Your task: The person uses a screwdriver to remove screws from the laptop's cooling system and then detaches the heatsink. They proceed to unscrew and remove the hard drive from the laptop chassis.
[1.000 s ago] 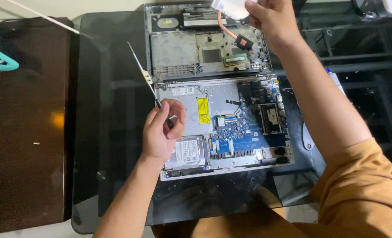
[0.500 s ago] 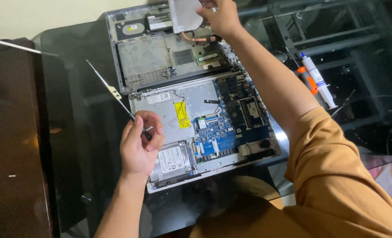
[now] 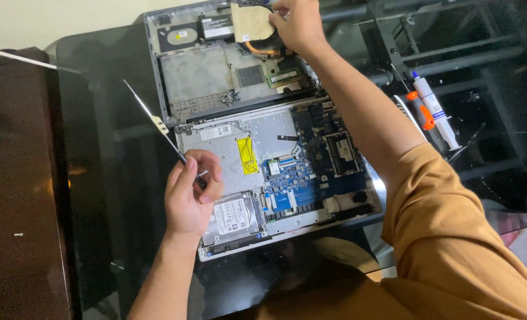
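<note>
An opened laptop point(image 3: 275, 172) lies on a dark glass table, its blue circuit board point(image 3: 296, 178), hard drive point(image 3: 234, 216) and yellow sticker exposed. My left hand point(image 3: 189, 195) is closed around a thin metal tool point(image 3: 151, 118) whose long tip points up and to the left, over the laptop's left edge. My right hand point(image 3: 296, 24) reaches to the far part of the laptop and grips a pale flat piece point(image 3: 253, 22) above the copper heat pipe point(image 3: 257, 48).
A white tube with a blue cap point(image 3: 435, 109) and an orange-handled screwdriver point(image 3: 420, 112) lie on the glass to the right. A dark brown surface point(image 3: 14, 207) borders the table on the left. Metal table bars show through the glass at upper right.
The view has shifted, so the laptop sits further left in the frame. My right hand stays at the far part holding the pale piece. My left hand keeps the tool by the hard drive.
</note>
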